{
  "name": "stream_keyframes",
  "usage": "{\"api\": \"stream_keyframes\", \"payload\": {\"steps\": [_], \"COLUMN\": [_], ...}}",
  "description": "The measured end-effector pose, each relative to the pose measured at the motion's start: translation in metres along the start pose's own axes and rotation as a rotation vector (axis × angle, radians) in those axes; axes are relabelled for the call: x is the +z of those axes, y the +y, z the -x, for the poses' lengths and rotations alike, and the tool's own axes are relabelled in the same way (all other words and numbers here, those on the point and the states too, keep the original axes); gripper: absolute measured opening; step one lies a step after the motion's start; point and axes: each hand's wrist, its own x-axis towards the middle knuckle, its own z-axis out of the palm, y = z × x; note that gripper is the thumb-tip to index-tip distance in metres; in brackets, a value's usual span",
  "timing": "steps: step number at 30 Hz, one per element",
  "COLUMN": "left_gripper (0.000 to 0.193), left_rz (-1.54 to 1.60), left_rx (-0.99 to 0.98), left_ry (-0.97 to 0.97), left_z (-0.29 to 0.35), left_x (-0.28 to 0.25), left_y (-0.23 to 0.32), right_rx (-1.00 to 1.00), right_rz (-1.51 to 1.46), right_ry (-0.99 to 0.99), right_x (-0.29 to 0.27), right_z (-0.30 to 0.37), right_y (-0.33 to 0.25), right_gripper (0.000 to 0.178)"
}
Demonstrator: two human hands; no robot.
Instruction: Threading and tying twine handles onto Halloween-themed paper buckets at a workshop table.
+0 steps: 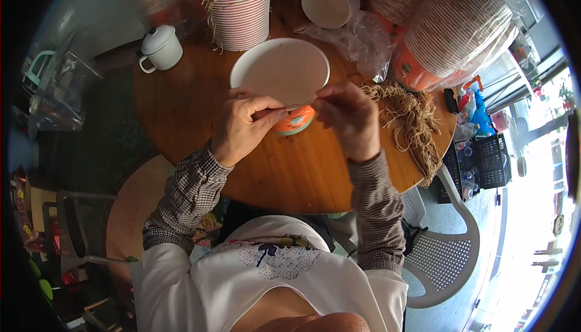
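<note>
The left hand (241, 127) is closed at the near rim of the bowl (278, 69), its index finger over the edge and its thumb below, pinching it. The right hand (354, 121) has its fingers bent and its tips drawn in at the right part of the near rim. It is somewhat blurred, so whether those tips grip the edge, a thin strand or nothing cannot be told.

The relation that matters is between the two sets of fingertips and that near edge. They stand close together there, with a short stretch of rim between them, and neither hand is clearly the nearer. The bowl stands on the table (289, 175), white mouth upward. In view its axis runs from the orange and teal base, between the wrists and the rim, up to the wide opening and slightly left; whether it leans a little cannot be told.

From the hands, most of the bowl lies on the far side, away from the person's body. The left hand covers part of its near left side, while the right hand comes in from the right.

The strings (417, 123) lie in a tangled bundle just beyond the right hand, on its right, and well apart from the left. Beyond the bowl, to the left, rises a stack (242, 20) with strands hanging down its side.
</note>
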Motion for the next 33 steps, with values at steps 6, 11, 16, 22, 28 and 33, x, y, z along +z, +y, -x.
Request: {"api": "stream_keyframes", "payload": {"steps": [6, 11, 16, 22, 28, 33], "left_gripper": [0.007, 0.01, 0.012, 0.011, 0.013, 0.012], "left_rz": [-0.122, -0.101, -0.031, 0.034, 0.124, 0.199], "left_rx": [0.02, -0.012, -0.057, -0.084, -0.132, -0.217], "left_ry": [0.003, 0.002, 0.065, 0.033, 0.012, 0.028], "left_z": [0.0, 0.004, 0.01, 0.006, 0.003, 0.0], "left_x": [-0.009, 0.001, 0.009, 0.013, 0.009, 0.012], "left_y": [-0.005, -0.002, -0.002, 0.001, 0.004, 0.005], "right_rx": [0.267, -0.276, 0.134, -0.041, 0.056, -0.002], "right_rz": [0.438, 1.462, 0.577, 0.392, 0.29, 0.335], "right_ry": [-0.195, 0.343, 0.078, -0.028, -0.01, 0.244], "right_x": [-0.073, -0.102, -0.02, 0.013, 0.032, 0.057], "right_z": [-0.018, -0.016, 0.008, 0.021, 0.034, 0.038], "right_y": [-0.077, -0.048, -0.002, 0.049, 0.063, 0.067], "right_gripper": [0.016, 0.014, 0.018, 0.028, 0.024, 0.022]}}
